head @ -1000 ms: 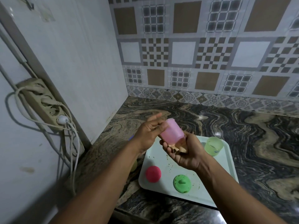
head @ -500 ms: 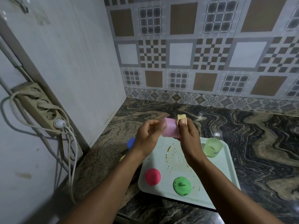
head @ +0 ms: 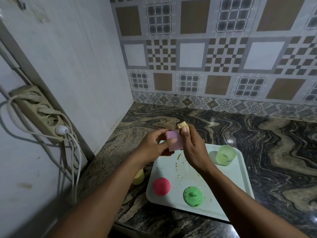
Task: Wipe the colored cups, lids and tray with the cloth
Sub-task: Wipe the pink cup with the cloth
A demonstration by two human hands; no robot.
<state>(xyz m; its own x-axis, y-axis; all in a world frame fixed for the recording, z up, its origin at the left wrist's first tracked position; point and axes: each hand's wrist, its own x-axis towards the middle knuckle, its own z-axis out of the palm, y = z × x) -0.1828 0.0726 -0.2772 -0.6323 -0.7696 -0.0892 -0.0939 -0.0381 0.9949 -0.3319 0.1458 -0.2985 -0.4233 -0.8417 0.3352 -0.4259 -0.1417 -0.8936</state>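
My left hand [head: 152, 146] grips a pink cup [head: 175, 142] held on its side above the tray's far left corner. My right hand [head: 193, 148] pinches a small yellow cloth [head: 182, 125] against the cup's upper right side. Below them lies a pale tray [head: 228, 189] with brown smears and crumbs. On it stand a light green cup [head: 225, 155] at the far right, a pink lid [head: 161, 186] and a green lid [head: 193, 196] near the front edge. A yellow cup [head: 139, 176] sits on the counter left of the tray, partly hidden by my left forearm.
The marble counter [head: 265, 134] meets a white side wall on the left and a patterned tile wall behind. A power strip [head: 39, 110] with plugged cables hangs on the left wall. The counter's front edge runs just below the tray.
My right hand has turned from cradling the pink cup from below to pressing the cloth on its top side. The cup now lies more sideways in my left hand.
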